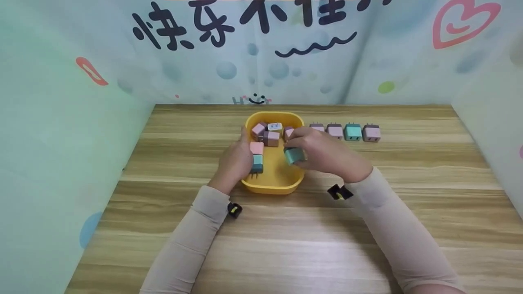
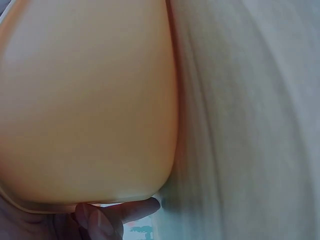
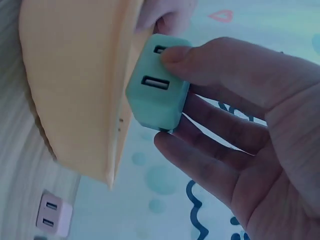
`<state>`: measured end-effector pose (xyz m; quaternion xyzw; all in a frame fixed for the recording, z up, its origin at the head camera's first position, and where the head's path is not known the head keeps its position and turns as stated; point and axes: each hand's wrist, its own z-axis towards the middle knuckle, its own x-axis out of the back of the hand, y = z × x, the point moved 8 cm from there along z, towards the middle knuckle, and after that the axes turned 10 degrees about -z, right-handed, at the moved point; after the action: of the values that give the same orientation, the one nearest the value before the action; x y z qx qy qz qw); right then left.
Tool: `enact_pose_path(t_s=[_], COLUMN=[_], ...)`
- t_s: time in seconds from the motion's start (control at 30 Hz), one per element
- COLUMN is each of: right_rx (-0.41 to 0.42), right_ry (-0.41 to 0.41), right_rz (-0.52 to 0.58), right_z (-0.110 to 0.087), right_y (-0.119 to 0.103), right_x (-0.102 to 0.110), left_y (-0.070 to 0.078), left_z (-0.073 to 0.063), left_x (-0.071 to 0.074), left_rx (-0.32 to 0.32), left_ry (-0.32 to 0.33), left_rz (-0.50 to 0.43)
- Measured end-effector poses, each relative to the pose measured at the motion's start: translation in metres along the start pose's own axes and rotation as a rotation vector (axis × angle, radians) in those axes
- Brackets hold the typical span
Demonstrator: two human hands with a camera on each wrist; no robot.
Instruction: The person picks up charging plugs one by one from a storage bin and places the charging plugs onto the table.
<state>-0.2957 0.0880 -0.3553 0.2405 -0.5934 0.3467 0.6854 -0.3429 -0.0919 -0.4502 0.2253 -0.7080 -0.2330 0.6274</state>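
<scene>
A yellow plastic bin [image 1: 270, 190] stands on the table, and my left hand [image 1: 236, 161] holds it by its left rim. In the left wrist view, fingertips [image 2: 102, 222] show beyond the bin's outer wall [image 2: 90, 110]. My right hand [image 1: 322, 151] pinches a green USB charger [image 1: 294, 155] over the bin's right side. The right wrist view shows the two USB slots of this green charger [image 3: 157, 82] between thumb and fingers. Inside the bin lie a pink charger [image 1: 256, 148], a teal charger [image 1: 257, 162] partly behind my left hand, and several purple ones [image 1: 271, 139].
To the right of the bin, several chargers stand in a row with prongs pointing away: purple ones [image 1: 335, 131] and a teal one [image 1: 353, 132]. A white-faced block [image 1: 275, 126] lies at the bin's far end. Printed cloth [image 1: 196, 77] hangs behind the wooden table [image 1: 163, 228].
</scene>
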Motion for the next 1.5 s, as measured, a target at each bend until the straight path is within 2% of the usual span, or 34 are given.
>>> enact_pose_path(t_s=[0.2, 0.77, 0.93, 1.17, 1.5], right_rx=[-0.088, -0.216, -0.287, -0.392, -0.508], right_ry=[0.001, 0.076, 0.086, 0.104, 0.06], right_rz=[0.027, 0.049, 0.063, 0.089, 0.111], right_z=[-0.008, -0.036, -0.05, -0.077, -0.099], right_y=[0.02, 0.071, 0.092, 0.122, 0.153], right_x=[0.013, 0.043, 0.052, 0.065, 0.065], left_y=[0.0, -0.003, -0.003, -0.001, 0.0], left_z=[0.001, 0.002, 0.001, 0.001, 0.001], left_x=[0.001, -0.002, -0.002, -0.001, 0.0], left_rx=[-0.036, 0.02, 0.028, 0.001, 0.012], left_ry=[0.006, -0.013, -0.013, 0.0, -0.011], left_rz=[0.032, -0.013, -0.034, -0.004, -0.015])
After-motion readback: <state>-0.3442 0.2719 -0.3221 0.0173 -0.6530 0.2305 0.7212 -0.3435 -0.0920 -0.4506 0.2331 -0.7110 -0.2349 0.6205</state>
